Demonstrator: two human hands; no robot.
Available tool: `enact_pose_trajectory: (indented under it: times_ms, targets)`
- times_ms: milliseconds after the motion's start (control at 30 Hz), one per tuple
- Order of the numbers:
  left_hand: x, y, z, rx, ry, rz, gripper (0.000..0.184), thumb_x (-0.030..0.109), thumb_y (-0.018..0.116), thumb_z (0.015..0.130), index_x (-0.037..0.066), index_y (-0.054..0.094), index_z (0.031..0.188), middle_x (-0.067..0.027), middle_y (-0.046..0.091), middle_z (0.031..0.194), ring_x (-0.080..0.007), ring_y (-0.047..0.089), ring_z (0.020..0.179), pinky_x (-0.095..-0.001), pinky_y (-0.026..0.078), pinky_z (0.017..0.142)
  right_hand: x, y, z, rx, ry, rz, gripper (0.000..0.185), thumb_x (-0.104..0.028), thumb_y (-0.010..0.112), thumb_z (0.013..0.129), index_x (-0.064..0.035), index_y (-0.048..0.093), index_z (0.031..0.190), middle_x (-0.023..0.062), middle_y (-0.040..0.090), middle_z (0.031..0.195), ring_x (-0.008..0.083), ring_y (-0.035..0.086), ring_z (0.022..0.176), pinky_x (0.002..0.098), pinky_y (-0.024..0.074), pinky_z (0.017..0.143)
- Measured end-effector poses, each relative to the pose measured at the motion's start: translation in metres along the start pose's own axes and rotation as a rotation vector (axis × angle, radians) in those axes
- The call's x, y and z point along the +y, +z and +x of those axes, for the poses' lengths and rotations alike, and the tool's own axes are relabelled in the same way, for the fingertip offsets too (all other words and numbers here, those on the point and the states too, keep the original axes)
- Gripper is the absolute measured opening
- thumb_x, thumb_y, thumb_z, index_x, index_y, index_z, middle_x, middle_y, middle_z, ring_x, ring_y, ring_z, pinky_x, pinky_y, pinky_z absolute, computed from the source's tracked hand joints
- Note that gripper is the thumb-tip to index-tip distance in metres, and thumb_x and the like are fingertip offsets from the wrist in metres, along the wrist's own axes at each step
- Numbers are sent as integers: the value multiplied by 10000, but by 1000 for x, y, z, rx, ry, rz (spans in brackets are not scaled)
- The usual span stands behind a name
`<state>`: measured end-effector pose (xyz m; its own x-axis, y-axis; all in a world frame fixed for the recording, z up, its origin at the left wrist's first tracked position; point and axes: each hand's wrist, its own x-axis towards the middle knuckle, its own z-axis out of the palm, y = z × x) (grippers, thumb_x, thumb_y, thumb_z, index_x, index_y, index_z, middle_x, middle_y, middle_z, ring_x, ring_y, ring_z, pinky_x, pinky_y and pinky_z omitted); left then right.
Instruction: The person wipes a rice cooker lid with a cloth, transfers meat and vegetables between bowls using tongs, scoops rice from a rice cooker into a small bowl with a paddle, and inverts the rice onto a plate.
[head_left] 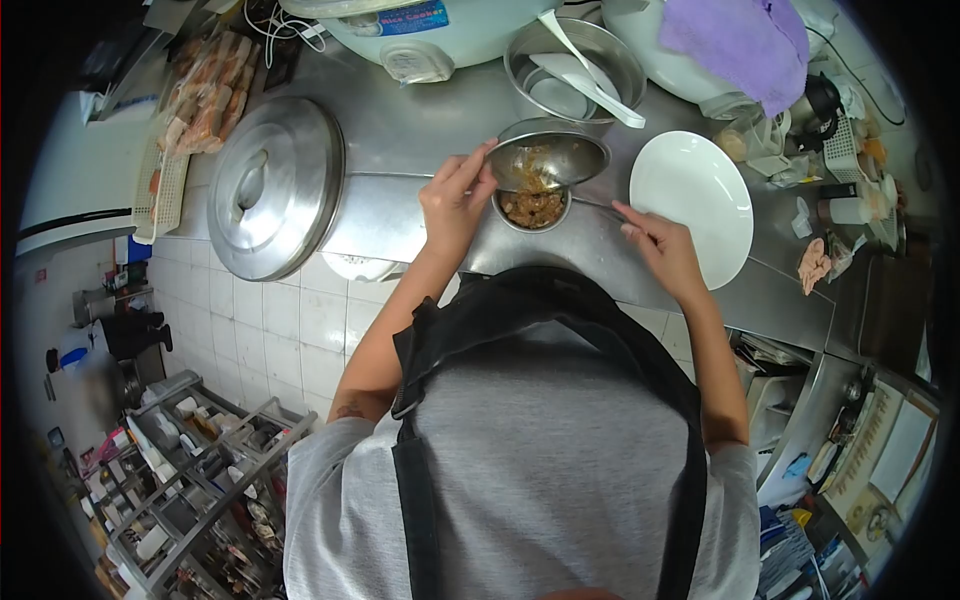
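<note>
My left hand (458,198) pinches the rim of a metal bowl (575,155), which is tipped toward me. Brown sauce and bits of food coat its inside. Directly below sits a smaller metal bowl (533,222) with chunky brown food (531,206) in it. My right hand (660,248) is closed around a thin metal utensil (597,206) that points at the bowls; its far end is hidden, so its kind is unclear. Just right of it lies a white oval plate (700,195) with no food on it.
A large round metal lid (262,190) lies on the steel counter (385,215) at left. Behind are a rice cooker (440,30) and a metal basin (520,75) holding a white rice paddle (590,70). Packed bread (215,90) fills a basket at far left.
</note>
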<state>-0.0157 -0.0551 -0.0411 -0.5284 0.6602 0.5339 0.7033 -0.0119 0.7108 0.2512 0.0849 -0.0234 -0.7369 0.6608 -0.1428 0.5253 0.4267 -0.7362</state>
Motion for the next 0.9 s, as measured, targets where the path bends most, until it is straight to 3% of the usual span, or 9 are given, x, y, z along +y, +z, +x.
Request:
enact_pose_trajectory:
  times_ms: [67,167,367,567,667,900]
  targets:
    - [1,1,-3,2,-8,-18,377,-40,709,803,83,711,1160,-52,668,809,-94,625,631,-217,526,605,4,4,3,82,34,144,361,-137,630,913,-201,656,1268,95,590,736,146,479,619,281,432,640]
    - [1,3,0,15,-13,-20,373,-40,709,804,76,710,1158,-54,668,806,-92,619,630,-222,523,602,19,12,0,-48,-33,141,358,-145,626,925,-178,645,1281,82,579,733,120,466,656,272,428,658]
    - [-1,4,-3,46,-26,-12,353,-7,721,811,76,712,1153,-49,651,774,-81,589,607,-221,489,583,32,26,-2,-6,-52,336,371,-146,632,921,-150,635,1292,70,593,746,138,476,671,271,425,664]
    - [-4,7,-5,71,-11,-5,345,-13,723,810,67,711,1145,-51,668,791,-79,574,597,-214,483,568,8,13,-9,-18,-20,209,371,-132,628,914,-168,644,1283,90,564,734,143,474,653,279,429,666]
    - [-6,9,-4,125,6,-30,340,-16,720,811,63,711,1141,-45,662,782,-78,569,593,-217,480,562,2,9,-11,-94,-90,2,376,-125,632,904,-173,646,1277,99,540,717,167,468,631,283,429,651]
    - [-3,-1,-3,127,-44,-15,375,-19,706,791,100,716,1146,-53,634,753,-91,585,600,-232,490,580,4,20,-23,110,-68,122,379,-121,631,902,-167,645,1277,103,537,698,184,468,614,285,430,627]
